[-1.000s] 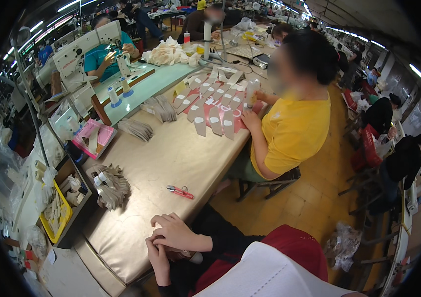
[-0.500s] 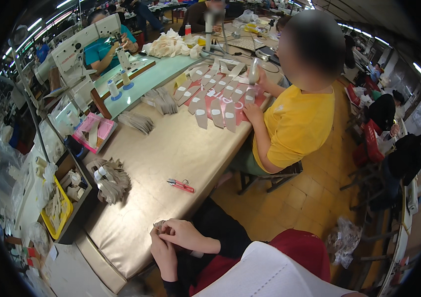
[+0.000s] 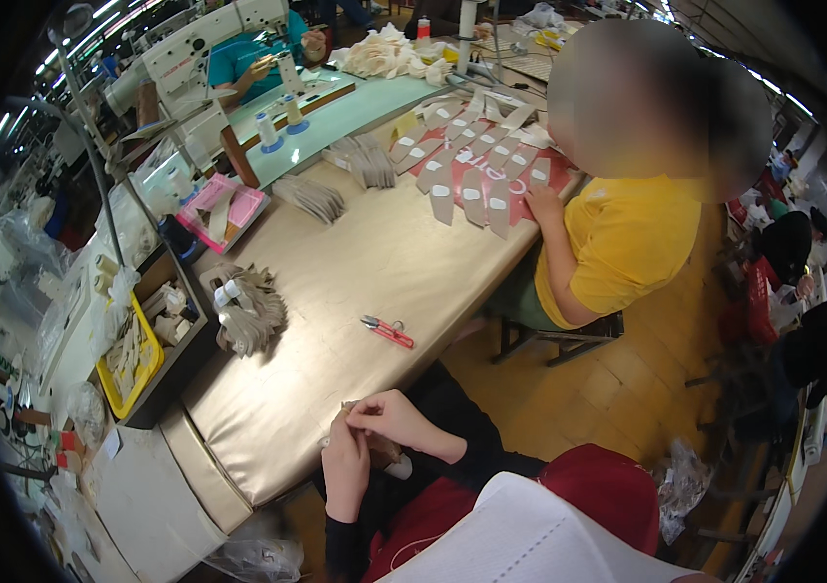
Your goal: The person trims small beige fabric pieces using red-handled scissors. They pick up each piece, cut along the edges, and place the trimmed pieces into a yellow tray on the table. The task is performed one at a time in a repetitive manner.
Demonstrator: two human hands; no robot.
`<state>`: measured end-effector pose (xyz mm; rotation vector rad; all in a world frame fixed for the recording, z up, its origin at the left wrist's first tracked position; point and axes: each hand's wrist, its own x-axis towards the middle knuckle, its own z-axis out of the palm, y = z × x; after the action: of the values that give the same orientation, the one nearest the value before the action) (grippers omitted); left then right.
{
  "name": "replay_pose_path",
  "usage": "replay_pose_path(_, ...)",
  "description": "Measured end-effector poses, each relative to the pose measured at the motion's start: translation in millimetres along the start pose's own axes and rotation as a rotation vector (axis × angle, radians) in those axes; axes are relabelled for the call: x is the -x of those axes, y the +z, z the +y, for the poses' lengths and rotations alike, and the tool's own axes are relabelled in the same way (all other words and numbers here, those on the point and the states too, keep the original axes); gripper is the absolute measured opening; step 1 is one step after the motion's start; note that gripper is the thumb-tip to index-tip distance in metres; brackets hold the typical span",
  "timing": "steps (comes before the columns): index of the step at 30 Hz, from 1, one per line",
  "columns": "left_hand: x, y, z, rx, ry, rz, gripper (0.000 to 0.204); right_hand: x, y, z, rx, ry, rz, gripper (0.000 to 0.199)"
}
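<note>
My left hand [image 3: 344,468] and my right hand [image 3: 400,426] meet at the near table edge, fingertips pinched together. Between them is a small beige-grey piece [image 3: 348,404], mostly hidden by the fingers, so its kind is unclear. Beneath my right hand a brownish patch and a white end show, too covered to name. Red-handled thread snips [image 3: 388,331] lie on the gold-coloured table cover [image 3: 331,277] beyond my hands. To their left sits a tied bundle of grey-beige fabric pieces [image 3: 248,311].
A co-worker in a yellow shirt [image 3: 632,243] sits at the right, one hand on a red sheet [image 3: 558,175] spread with grey pieces. At left stand a yellow tray [image 3: 155,363] and a pink tray [image 3: 258,202]. A sewing machine [image 3: 214,49] and thread spools [image 3: 269,133] are farther back.
The whole view has shifted, so things appear farther right and higher. My hands stay pinched together. The co-worker leans nearer, and the pale object in that person's far hand is out of sight.
</note>
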<state>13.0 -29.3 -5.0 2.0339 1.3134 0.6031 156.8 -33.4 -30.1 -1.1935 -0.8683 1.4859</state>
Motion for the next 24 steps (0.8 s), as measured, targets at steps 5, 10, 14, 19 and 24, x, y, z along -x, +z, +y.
replay_pose_path(5, 2, 3, -1, -0.037, -0.027, -0.029, 0.035, 1, -4, -3, 0.107, -0.05, 0.097, 0.015)
replay_pose_path(10, 3, 8, -1, -0.101, 0.09, 0.013, 0.033, 9, 2, -17, 0.839, -0.219, 0.247, 0.02)
replay_pose_path(14, 5, 7, -4, -0.156, 0.058, -0.044, 0.031, 9, 2, -22, 0.837, -0.184, 0.247, 0.021)
replay_pose_path(19, 2, 0, -2, -0.144, 0.073, -0.034, 0.029, 3, -7, -8, 0.543, -0.01, 0.112, 0.013)
replay_pose_path(24, -7, 3, 1, 0.032, 0.084, 0.016, 0.026, 5, -2, 10, 0.038, -0.072, 0.19, 0.005)
